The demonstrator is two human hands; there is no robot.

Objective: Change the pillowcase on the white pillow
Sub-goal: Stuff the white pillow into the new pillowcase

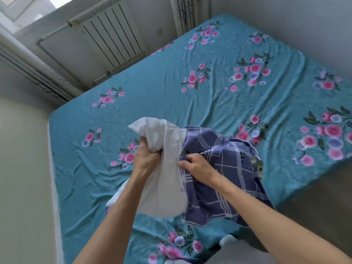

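The white pillow is held up above the bed, its left part bare. A purple checked pillowcase covers its right part, the open edge bunched near the middle. My left hand grips a fistful of the white pillow near its top corner. My right hand pinches the open edge of the purple pillowcase where it meets the white fabric. The far end of the pillow is hidden inside the case.
A teal bed sheet with pink flower prints covers the bed under my hands. A white radiator stands on the wall behind the bed. Some white fabric lies at the bed's near edge. Grey floor shows at the right.
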